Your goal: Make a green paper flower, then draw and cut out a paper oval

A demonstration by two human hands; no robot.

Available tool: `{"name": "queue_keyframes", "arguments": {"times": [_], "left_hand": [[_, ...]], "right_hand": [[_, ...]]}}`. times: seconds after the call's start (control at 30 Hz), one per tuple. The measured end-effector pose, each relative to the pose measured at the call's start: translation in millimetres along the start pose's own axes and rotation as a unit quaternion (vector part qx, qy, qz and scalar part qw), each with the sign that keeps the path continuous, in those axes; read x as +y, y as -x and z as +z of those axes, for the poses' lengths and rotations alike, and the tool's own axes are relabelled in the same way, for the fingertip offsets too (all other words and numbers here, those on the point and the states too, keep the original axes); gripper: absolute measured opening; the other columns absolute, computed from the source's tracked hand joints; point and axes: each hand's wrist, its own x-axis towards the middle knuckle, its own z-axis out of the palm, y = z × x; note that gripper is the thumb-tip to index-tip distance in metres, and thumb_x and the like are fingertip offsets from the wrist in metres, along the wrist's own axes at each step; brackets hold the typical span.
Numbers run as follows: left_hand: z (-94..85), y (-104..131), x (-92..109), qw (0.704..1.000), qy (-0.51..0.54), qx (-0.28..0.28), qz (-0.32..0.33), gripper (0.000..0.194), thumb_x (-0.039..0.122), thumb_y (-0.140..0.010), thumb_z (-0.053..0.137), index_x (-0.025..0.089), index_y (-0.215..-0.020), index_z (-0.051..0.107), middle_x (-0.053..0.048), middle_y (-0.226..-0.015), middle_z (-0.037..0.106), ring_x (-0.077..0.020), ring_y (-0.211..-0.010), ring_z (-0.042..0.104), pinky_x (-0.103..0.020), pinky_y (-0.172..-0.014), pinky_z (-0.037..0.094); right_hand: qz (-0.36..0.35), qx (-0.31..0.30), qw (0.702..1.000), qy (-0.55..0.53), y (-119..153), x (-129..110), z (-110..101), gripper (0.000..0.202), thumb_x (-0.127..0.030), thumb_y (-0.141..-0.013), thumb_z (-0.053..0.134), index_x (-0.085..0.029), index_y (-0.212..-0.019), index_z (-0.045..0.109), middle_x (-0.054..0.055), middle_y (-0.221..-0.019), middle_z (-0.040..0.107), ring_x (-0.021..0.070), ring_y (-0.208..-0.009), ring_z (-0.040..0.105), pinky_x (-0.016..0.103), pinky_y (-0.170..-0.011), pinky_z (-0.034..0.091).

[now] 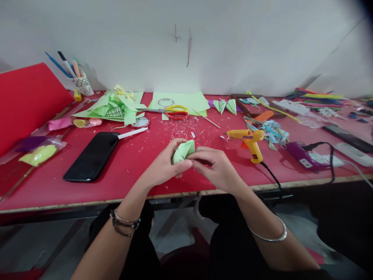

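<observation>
Folded light-green paper piece (pixel 183 151): held above the red-topped desk (pixel 43 186); left hand (pixel 165 162) grip clamped around it; right hand (pixel 215 161) grip, from here, pinched at its edge; uneven squeezing could crush the fold.

The folded paper (pixel 184 150) is pale green with dark marks, the surface (pixel 163 186) red, the glue gun (pixel 255 149) yellow with an orange trigger (pixel 244 146), the phone (pixel 91 156) black, the pen cup (pixel 82 84) white with a dark crisscross pattern, the scissor handles (pixel 176 112) yellow and red
</observation>
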Motion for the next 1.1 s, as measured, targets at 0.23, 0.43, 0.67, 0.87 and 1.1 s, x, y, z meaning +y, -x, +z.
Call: {"name": "queue_keyframes", "arguments": {"times": [0.23,0.43,0.67,0.87,1.1], "left_hand": [[3.3,-2.4,-4.8,0.935,-0.344,0.088,-0.022,0.048,0.033,-0.077,0.056,0.016,-0.118,0.041,-0.011,-0.097,0.062,-0.0260,-0.085,0.061,-0.033,-0.066,0.044],[-2.1,-2.3,-3.0,0.968,-0.241,0.068,-0.009,0.026,0.029,-0.074,0.058,0.017,-0.097,0.054,-0.002,-0.082,0.064,-0.0164,-0.073,0.059,-0.024,-0.061,0.042],[-4.3,-0.2,1.5,0.985,-0.171,0.004,-0.020,0.027,0.025,-0.072,0.058,0.014,-0.096,0.054,-0.002,-0.085,0.061,-0.0139,-0.073,0.055,-0.025,-0.065,0.043],[-8.5,1.6,5.7,0.986,-0.160,-0.034,-0.035,0.028,0.034,-0.073,0.059,0.015,-0.093,0.055,-0.001,-0.083,0.059,-0.0137,-0.072,0.052,-0.025,-0.063,0.042],[-11.6,2.4,5.9,0.979,-0.186,-0.070,-0.041,0.032,0.034,-0.072,0.061,0.015,-0.098,0.055,-0.001,-0.083,0.059,-0.0140,-0.072,0.053,-0.025,-0.063,0.042]], "right_hand": [[0.101,0.050,0.986,-0.124,-1.7,12.2,12.8,0.011,-0.021,-0.080,0.053,-0.017,-0.087,0.060,-0.002,-0.064,0.057,0.0070,-0.048,0.053,0.021,-0.050,0.044],[0.046,-0.003,0.991,-0.127,1.4,10.2,8.3,0.014,-0.021,-0.082,0.054,-0.019,-0.096,0.056,-0.002,-0.070,0.060,0.0074,-0.055,0.057,0.022,-0.056,0.047],[-0.094,0.024,0.995,0.034,-1.1,10.2,-5.3,0.011,-0.019,-0.080,0.060,-0.020,-0.090,0.064,-0.002,-0.069,0.051,0.0082,-0.059,0.046,0.022,-0.057,0.041],[-0.128,0.042,0.990,0.048,-1.1,11.4,-8.9,0.013,-0.016,-0.081,0.058,-0.023,-0.090,0.064,-0.001,-0.077,0.049,0.0091,-0.064,0.046,0.023,-0.057,0.041],[-0.151,0.068,0.981,0.102,-2.3,11.1,-6.4,0.005,-0.020,-0.080,0.060,-0.024,-0.079,0.064,0.003,-0.092,0.046,0.0156,-0.086,0.048,0.033,-0.075,0.045]]}}
